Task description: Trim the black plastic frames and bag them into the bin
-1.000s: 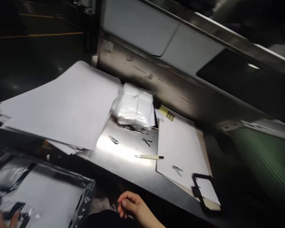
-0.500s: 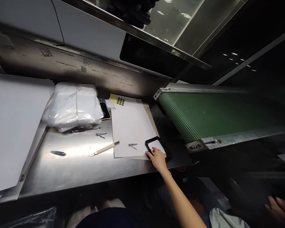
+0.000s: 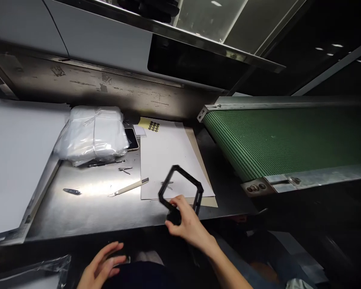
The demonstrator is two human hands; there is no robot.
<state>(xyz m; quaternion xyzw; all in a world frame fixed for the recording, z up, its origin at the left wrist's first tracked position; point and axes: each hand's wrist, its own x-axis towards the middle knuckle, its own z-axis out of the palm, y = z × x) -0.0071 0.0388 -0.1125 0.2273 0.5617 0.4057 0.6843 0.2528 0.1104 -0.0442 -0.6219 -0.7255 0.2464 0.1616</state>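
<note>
My right hand (image 3: 186, 224) is shut on the lower side of a black hexagonal frame (image 3: 180, 188), holding it up above the front corner of a white paper sheet (image 3: 165, 160). That sheet lies on a tan board (image 3: 206, 202). My left hand (image 3: 100, 267) hangs at the bottom edge below the steel table (image 3: 87, 212), fingers apart and curled, with nothing clearly held. A cream-handled utility knife (image 3: 128, 187) lies on the steel, left of the sheet, nearer my right hand than my left.
A plastic-wrapped white bundle (image 3: 93, 134), a phone (image 3: 131, 139), a sticker sheet (image 3: 149, 125), small metal tools (image 3: 124, 169) and a white sheet stack (image 3: 18, 160) occupy the table. A green conveyor belt (image 3: 273, 140) runs right. Plastic film (image 3: 30, 273) lies bottom left.
The view has swung right from the tilted first frame. My right hand has lifted the black frame off the paper's front corner, and my left hand has come back into view at the bottom.
</note>
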